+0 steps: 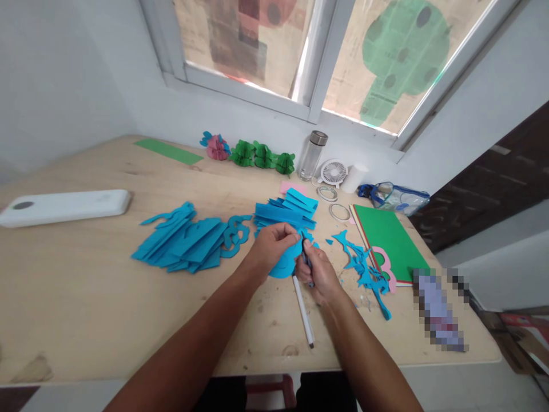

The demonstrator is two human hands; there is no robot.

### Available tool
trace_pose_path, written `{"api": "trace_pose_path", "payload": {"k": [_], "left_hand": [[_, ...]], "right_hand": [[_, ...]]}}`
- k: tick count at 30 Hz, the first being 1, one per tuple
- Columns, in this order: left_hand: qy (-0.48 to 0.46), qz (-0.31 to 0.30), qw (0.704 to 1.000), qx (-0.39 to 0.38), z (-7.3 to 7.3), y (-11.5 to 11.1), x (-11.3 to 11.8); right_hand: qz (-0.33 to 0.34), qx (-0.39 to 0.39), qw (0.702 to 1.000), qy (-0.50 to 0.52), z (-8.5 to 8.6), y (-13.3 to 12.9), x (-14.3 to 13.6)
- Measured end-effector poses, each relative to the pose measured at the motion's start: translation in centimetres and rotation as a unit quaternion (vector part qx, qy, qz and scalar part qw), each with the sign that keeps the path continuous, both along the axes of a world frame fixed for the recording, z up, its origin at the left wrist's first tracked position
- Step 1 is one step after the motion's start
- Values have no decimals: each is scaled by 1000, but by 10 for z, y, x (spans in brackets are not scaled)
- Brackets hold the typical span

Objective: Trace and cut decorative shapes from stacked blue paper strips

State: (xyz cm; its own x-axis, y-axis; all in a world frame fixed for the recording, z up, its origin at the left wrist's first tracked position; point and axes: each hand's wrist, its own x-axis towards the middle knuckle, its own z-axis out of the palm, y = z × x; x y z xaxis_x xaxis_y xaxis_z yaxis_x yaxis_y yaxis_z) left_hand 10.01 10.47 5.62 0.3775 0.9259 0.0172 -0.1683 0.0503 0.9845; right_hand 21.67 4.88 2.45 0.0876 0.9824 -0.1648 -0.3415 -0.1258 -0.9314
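My left hand [269, 247] pinches a piece of blue paper [285, 266] with a rounded, scalloped edge. My right hand [321, 271] is closed round a pair of dark scissors [305, 253], whose blades meet the paper's right edge and are partly hidden. Just beyond my hands lies a stack of folded blue paper [281, 215]. To the left are more folded blue sheets [184, 243] and a wavy blue paper cut-out [235, 234]. Blue paper scraps [360, 263] are strewn to the right. A white marker [303, 312] rests on the table below my hands.
Along the wall stand green paper decorations [262, 155], a pink and blue one [218, 147], a glass bottle [313, 155] and a small fan [334, 171]. Rolls of tape [339, 212] and green paper [390, 240] lie right; a white case [68, 207] lies left.
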Motion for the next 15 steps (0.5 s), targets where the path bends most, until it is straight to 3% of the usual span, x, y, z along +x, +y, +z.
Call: {"api": "trace_pose_path", "payload": {"k": [15], "left_hand": [[0, -26, 1000, -2, 3, 0, -3]], "right_hand": [[0, 1, 1000, -19, -1, 0, 1]]}}
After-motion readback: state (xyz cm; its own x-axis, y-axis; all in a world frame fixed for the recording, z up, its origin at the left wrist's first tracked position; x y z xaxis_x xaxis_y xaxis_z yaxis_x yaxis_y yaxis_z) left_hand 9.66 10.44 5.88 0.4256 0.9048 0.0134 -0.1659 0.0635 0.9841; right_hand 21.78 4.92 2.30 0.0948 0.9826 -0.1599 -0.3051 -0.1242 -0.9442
